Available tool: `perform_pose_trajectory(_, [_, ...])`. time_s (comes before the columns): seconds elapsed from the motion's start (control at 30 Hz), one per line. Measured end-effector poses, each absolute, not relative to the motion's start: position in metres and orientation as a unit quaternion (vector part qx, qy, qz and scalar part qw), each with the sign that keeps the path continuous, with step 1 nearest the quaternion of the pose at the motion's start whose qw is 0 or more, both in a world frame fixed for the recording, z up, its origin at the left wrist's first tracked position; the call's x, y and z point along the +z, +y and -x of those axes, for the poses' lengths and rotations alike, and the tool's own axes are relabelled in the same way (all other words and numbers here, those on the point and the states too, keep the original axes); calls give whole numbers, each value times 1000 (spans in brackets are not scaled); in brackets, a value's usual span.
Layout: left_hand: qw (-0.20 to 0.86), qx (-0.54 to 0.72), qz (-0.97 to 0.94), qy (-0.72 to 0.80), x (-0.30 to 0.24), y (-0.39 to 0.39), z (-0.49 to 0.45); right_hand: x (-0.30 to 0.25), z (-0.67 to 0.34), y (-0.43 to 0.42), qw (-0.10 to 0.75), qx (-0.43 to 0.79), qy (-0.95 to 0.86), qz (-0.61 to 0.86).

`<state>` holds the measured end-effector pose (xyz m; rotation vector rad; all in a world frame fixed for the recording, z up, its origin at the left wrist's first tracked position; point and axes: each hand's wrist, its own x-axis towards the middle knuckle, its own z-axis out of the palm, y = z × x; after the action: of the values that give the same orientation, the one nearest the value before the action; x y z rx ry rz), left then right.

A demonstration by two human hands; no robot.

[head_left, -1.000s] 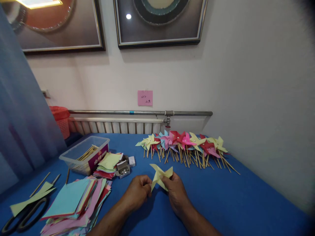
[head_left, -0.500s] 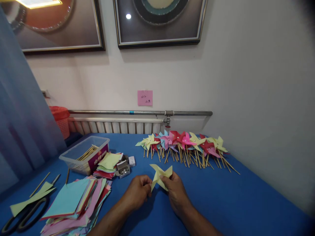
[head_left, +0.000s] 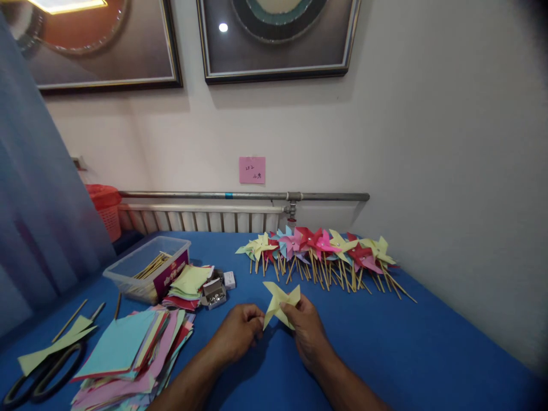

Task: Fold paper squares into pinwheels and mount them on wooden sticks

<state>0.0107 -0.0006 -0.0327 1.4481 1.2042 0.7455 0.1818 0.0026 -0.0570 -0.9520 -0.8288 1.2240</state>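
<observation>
A pale yellow paper pinwheel (head_left: 277,305), its corners folded to the middle, is pinched in my right hand (head_left: 306,325). The thumb presses on its centre while the fingers lie behind the paper. No stick shows on this pinwheel. My left hand (head_left: 243,333) is closed just left of it, thumb against the curled fingers, close to the lower left blade tip. Whatever those fingertips hold is too small or hidden to make out. Small open boxes of shiny pins (head_left: 214,298) stand beyond my left hand.
Finished pinwheels on sticks (head_left: 317,251) lie in a row at the back. On the left are a clear tub of sticks (head_left: 120,274), stacked coloured paper (head_left: 124,345), smaller paper squares (head_left: 188,282) and black-handled scissors (head_left: 57,371) under yellow scraps (head_left: 55,345). A blue cloth (head_left: 411,354) covers the table.
The pinwheel has turned and lifted slightly in my right hand. My left hand stays closed beside it, almost unmoved.
</observation>
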Motion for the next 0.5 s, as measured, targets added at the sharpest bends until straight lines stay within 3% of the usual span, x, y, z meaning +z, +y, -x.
perform_pose_trajectory(0.5, [501, 258, -633, 530, -26, -1, 1, -51, -185, 2, 626, 545, -358, 427])
